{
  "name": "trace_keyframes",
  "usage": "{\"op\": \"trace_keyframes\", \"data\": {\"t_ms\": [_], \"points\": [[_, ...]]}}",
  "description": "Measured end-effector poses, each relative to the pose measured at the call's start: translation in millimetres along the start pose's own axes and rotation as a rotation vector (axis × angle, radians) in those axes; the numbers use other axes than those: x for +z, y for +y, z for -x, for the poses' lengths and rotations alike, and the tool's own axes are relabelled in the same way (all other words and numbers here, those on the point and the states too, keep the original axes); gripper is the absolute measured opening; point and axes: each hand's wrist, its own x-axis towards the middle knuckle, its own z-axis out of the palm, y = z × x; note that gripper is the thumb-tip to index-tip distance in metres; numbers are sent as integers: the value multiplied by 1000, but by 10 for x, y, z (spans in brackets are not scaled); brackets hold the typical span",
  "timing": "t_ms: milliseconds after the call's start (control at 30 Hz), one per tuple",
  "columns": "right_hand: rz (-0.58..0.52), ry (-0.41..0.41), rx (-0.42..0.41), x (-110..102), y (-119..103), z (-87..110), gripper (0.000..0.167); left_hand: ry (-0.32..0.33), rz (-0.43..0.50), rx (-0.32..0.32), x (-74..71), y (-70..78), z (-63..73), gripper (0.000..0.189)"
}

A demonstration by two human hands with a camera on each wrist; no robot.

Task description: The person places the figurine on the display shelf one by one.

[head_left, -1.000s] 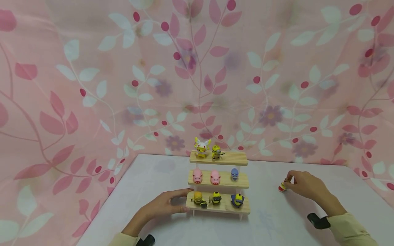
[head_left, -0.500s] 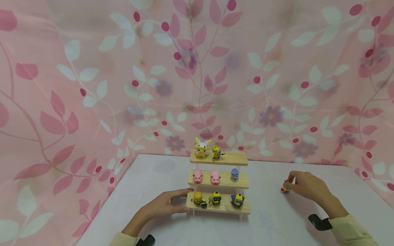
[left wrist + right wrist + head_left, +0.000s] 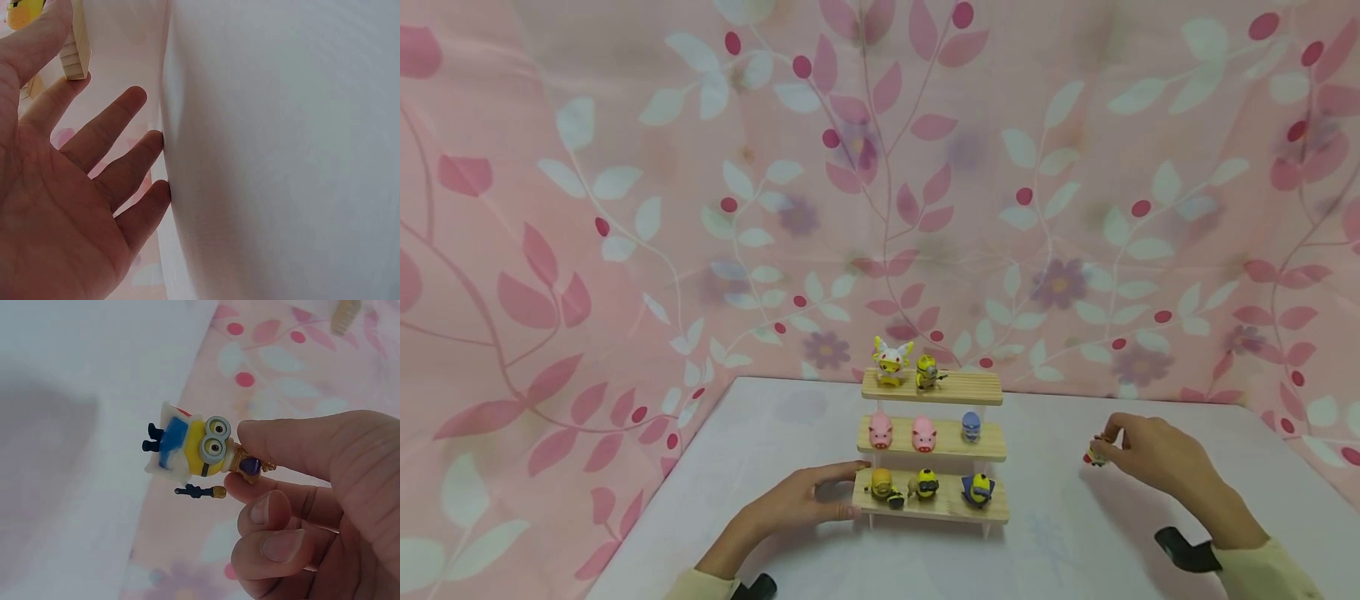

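Between thumb and index finger, my right hand pinches a Minion figurine by its gold crown. It has round goggles, blue clothing and a white-and-red cape, and is held over the right side of the table. A small dark staff with a gold end shows beside the figurine's body. At the left end of the three-tier wooden display shelf, my left hand grips the lowest board, thumb at the front and index finger behind. Its other fingers are spread, near the white tabletop in the left wrist view.
Three Minion figurines, one in a dark blue cape, stand on the lowest tier. Two pink pigs and a small blue figure occupy the middle. On top are a white-hooded yellow figure and another Minion. A floral curtain hangs behind.
My right hand has shifted slightly right and turned the figurine, which has risen a little from the tabletop. The left hand and the shelf have stayed in place.
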Motion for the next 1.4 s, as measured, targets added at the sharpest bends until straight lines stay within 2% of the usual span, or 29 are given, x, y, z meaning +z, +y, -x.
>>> {"op": "trace_keyframes", "data": {"t_ms": [167,433,767,1067,1400], "points": [[0,44,-21,-80,-125,60,29,4,6,-2,1,1,1,62],[15,100,-44,-196,-359,116,25,0,11,-8,4,0,2,62],[34,158,-66,-323,-642,128,23,1,-16,-2,-5,14,8,63],[8,149,-81,-460,-884,67,24,3,-23,-2,2,11,8,64],[-23,147,-136,-596,-1151,-81,20,2,-26,-12,-7,0,1,62]]}}
